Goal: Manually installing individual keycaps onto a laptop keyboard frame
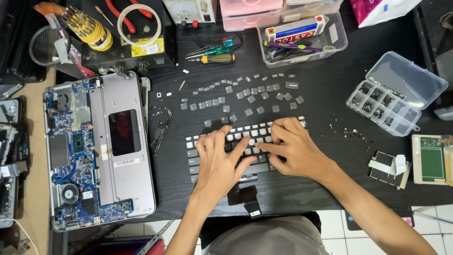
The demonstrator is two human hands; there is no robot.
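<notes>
A loose laptop keyboard point(200, 141) lies on the black table, near the front edge. My left hand point(221, 158) rests flat on its middle, fingers spread, index finger stretched toward the right. My right hand point(290, 146) covers the keyboard's right part, fingertips pinched down on a key beside the left index finger. Whether a key is gripped is hidden by the fingers. Several removed grey keycaps point(245, 94) lie scattered in rows just beyond the keyboard.
An opened laptop base point(96, 146) with its circuit board bare lies at the left. Screwdrivers point(214, 54) and a clear box point(302, 40) sit at the back. A compartment case point(384, 106), small screws point(351, 134) and a green board point(432, 158) lie at the right.
</notes>
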